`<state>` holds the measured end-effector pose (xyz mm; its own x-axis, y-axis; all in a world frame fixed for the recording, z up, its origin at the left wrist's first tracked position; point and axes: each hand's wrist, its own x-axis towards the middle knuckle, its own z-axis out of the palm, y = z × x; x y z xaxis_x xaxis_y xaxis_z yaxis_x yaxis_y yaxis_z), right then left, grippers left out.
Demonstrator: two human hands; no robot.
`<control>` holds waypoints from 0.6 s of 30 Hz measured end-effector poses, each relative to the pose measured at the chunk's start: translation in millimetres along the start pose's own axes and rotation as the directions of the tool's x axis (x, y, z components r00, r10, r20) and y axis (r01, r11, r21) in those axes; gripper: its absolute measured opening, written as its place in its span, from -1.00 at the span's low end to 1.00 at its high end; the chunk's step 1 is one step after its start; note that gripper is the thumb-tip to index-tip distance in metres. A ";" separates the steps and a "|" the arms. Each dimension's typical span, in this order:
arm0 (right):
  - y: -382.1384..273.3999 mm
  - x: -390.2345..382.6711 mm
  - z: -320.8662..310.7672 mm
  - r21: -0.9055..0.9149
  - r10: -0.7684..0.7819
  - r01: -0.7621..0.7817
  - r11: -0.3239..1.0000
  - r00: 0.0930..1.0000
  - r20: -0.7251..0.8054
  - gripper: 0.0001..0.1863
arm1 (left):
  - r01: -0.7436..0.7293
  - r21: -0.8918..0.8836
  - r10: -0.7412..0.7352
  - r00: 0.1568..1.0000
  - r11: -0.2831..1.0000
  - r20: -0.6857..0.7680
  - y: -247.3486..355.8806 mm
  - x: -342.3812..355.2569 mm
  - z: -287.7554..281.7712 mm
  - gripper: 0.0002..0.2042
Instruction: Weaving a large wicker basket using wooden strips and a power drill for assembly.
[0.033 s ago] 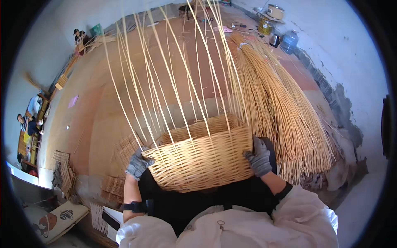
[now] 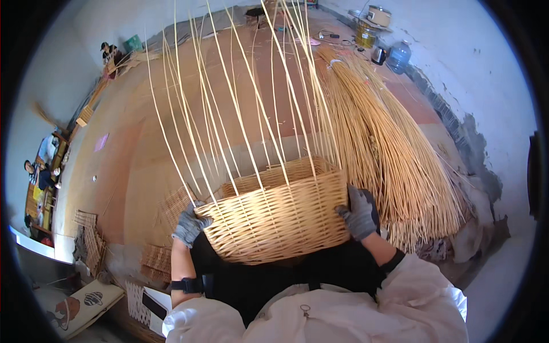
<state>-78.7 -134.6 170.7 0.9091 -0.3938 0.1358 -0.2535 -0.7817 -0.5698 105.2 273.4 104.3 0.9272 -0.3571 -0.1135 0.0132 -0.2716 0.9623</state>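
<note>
A rectangular wicker basket (image 2: 277, 220) rests tilted on my lap, its long woven side facing me. Long pale stakes (image 2: 234, 103) stand up from its rim and reach past the top of the picture. At the basket's left end, my left hand (image 2: 191, 224) in a grey knitted glove grips the upper corner, thumb on the near side. Gloved in the same way, my right hand (image 2: 359, 214) clasps the right end, thumb on the near face. Some fingers of both hands are hidden behind the basket.
A big bundle of willow rods (image 2: 383, 137) lies on the floor at right. Woven panels (image 2: 155, 262) lie at left, near a patterned board (image 2: 88, 306). Far right are a water jug (image 2: 400, 57) and kettle (image 2: 378, 55). Two people (image 2: 43, 173) sit far left.
The stakes have swayed slightly, and the basket has shifted a little to the left between my hands. Both hands keep their hold.
</note>
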 end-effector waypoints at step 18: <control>14.0 71.1 29.3 0.179 -0.463 0.501 0.847 0.860 -0.216 -0.66 | 0.110 0.903 -0.184 0.982 0.415 -0.035 140.6 26.7 204.5 -0.22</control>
<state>-7.9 -159.4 148.6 0.8277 -0.0814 0.5552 0.2995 -0.7726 -0.5598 55.2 42.9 186.1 0.9212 -0.2698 -0.2802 -0.2312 -0.9591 0.1635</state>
